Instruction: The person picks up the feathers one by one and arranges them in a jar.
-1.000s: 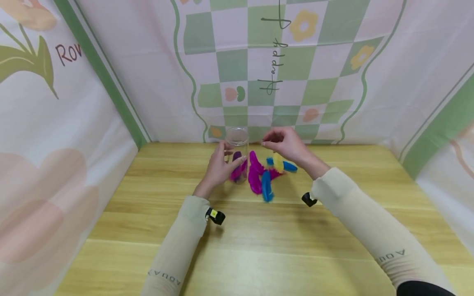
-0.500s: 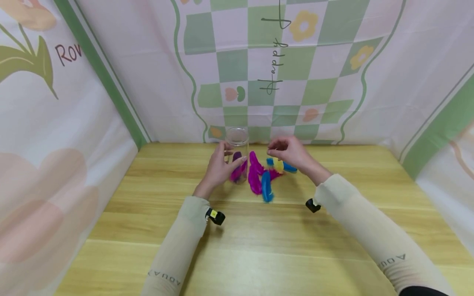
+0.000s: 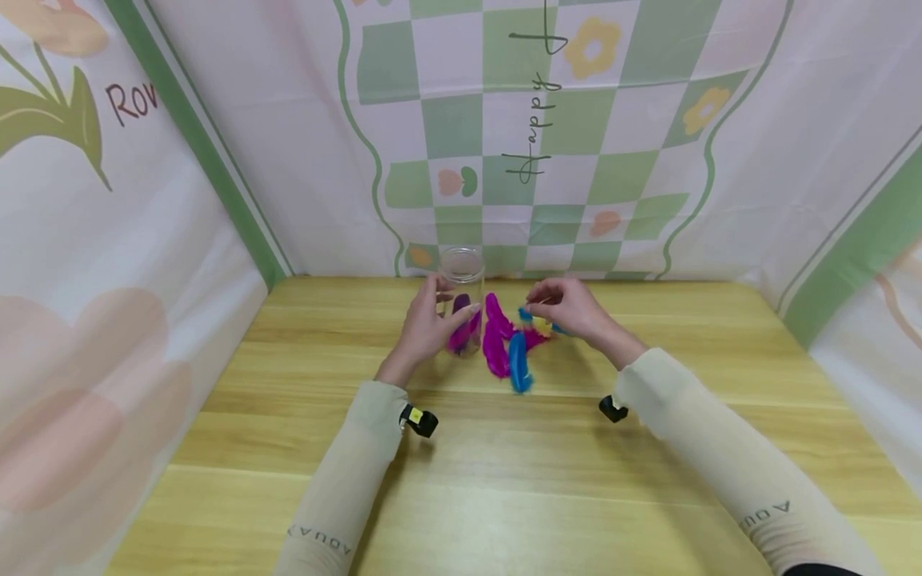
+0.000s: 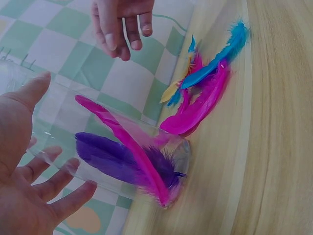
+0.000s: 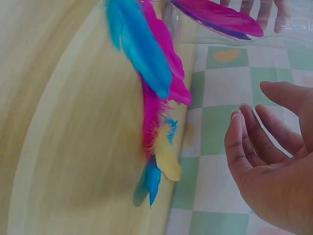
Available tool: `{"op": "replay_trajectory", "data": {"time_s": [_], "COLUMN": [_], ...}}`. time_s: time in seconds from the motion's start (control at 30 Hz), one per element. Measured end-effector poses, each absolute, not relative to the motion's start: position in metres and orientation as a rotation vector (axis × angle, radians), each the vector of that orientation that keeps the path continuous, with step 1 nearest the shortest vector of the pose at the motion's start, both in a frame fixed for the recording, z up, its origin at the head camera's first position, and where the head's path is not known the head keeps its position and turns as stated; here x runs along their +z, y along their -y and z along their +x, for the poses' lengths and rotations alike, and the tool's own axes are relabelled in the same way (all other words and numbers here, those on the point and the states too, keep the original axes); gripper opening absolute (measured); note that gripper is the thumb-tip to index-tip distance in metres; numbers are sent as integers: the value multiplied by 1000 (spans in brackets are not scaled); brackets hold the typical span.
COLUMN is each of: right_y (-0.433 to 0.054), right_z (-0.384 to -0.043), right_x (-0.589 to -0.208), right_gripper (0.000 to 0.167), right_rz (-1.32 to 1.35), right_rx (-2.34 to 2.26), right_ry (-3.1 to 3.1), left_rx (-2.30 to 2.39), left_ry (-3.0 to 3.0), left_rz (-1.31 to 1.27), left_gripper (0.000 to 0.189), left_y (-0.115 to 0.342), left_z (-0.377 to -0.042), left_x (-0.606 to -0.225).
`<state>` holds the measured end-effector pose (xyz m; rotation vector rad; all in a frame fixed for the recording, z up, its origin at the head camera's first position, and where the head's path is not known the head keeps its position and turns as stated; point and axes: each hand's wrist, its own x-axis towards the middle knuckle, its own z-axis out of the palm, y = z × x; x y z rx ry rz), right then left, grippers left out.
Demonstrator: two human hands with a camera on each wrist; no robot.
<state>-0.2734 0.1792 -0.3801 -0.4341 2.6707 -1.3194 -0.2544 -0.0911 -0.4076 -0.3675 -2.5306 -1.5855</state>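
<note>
R hand [image 3: 567, 309] has come down right of jar [image 3: 463, 283], near yellow feather [image 5: 167, 159]; fingers loosely curved, holding nothing, so prob. reaching. L hand [image 3: 425, 324] grips jar, w/ pink feather [image 4: 122, 134] & purple feather [image 4: 103, 152] inside.

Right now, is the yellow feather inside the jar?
No, the yellow feather lies across a blue feather, outside the clear jar.

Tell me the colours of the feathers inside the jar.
Pink feather, purple feather; clearest in the left wrist view.
</note>
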Motion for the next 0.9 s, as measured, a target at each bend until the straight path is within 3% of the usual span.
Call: {"op": "replay_trajectory", "data": {"time_s": [0.27,0.57,0.9], "right_y": [-181,-182,-183], "right_z": [-272,-269,-267], "right_x": [-388,-399,-411], "right_gripper": [25,35,33], "right_rz": [-457,-469,-465], "right_rx": [-1336,-1306,-1255], "right_ry": [-2654,-2641,-2610], "left_rx": [-1584,-1582,-1577], "left_ry": [2533,2532,2533], "left_rz": [-368,-368,-374], "left_gripper": [59,56,57], "left_y": [91,91,91], "left_z": [-255,-255,-255], "left_x": [-408,-408,-408]}}
